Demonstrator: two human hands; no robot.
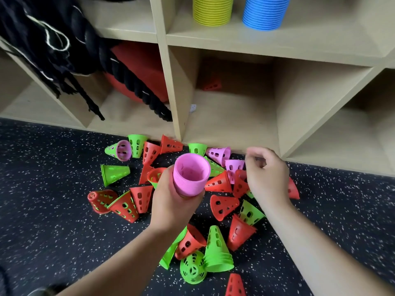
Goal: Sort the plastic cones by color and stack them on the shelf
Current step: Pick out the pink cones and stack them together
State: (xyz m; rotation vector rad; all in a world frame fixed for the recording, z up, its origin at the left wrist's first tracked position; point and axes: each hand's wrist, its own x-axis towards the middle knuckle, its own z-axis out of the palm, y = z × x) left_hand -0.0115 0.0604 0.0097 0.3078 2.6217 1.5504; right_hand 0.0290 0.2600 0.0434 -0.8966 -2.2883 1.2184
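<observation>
My left hand grips a stack of pink cones, wide end up, above the pile. My right hand hovers over the right side of the pile with fingers loosely curled and nothing visibly in them. Just left of it lie two loose pink cones; another pink cone sits nested in a green one at the far left. Red cones and green cones lie scattered on the floor. On the upper shelf stand a yellow stack and a blue stack.
The wooden cubby shelf stands right behind the pile; one red cone lies deep in its lower middle compartment. Black ropes and a red ball fill the left compartments. The floor is dark speckled rubber.
</observation>
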